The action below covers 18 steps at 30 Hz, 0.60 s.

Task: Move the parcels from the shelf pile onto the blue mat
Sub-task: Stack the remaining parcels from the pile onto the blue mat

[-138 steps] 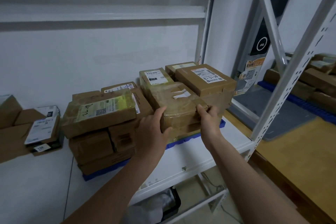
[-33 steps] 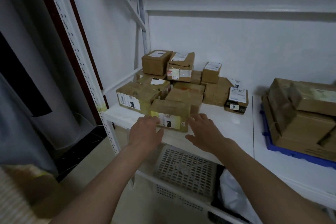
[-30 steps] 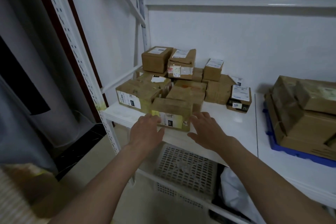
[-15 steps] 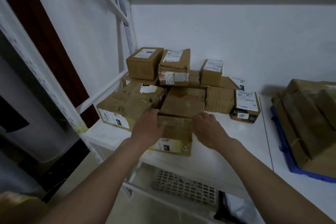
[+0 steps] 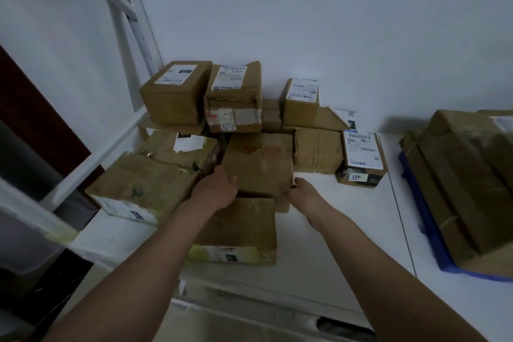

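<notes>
I see my left hand curled on the left edge of the plain brown parcel, fingers gripping it. My right hand pinches its right corner. The parcel sits between my fingers in the shelf pile, on the white shelf; beyond my right fingers lies the blue mat.

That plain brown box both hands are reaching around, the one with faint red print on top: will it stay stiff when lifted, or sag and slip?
The plain brown box looks creased but still square, so it probably stays fairly stiff. Its cardboard looks matte, so it likely won't slip between the left hand and right hand. Weight can't be judged.
</notes>
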Each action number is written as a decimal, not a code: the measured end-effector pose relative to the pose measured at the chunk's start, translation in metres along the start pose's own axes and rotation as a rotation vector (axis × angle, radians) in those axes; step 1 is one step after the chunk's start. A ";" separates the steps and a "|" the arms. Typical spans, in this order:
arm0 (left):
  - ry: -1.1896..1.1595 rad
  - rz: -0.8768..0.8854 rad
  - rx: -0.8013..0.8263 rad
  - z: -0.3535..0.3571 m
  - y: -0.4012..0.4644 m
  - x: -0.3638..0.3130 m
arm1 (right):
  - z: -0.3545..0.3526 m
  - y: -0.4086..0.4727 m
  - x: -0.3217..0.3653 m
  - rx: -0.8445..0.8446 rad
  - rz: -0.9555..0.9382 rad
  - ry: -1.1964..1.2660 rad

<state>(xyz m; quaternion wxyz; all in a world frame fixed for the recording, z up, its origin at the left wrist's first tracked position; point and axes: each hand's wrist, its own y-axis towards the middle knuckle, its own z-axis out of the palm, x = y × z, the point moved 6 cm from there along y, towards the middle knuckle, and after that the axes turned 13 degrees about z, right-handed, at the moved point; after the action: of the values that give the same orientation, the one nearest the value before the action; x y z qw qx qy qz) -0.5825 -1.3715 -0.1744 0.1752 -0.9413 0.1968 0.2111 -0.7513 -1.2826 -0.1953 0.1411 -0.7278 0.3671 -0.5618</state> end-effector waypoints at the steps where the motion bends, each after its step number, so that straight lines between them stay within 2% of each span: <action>1: -0.011 0.000 -0.006 0.001 0.002 0.000 | 0.000 0.002 -0.001 0.001 0.015 0.024; 9: -0.157 0.049 -0.224 -0.022 0.008 -0.006 | -0.020 -0.009 0.011 -0.036 -0.030 0.266; 18: -0.096 0.258 -0.406 -0.066 -0.004 -0.038 | -0.042 -0.056 0.039 -0.166 -0.143 0.420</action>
<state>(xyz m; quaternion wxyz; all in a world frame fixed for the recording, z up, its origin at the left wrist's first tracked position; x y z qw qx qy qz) -0.5910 -1.3840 -0.0997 -0.0366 -0.9132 0.2605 0.3113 -0.7651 -1.2621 -0.1184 -0.0390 -0.6281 0.3809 -0.6774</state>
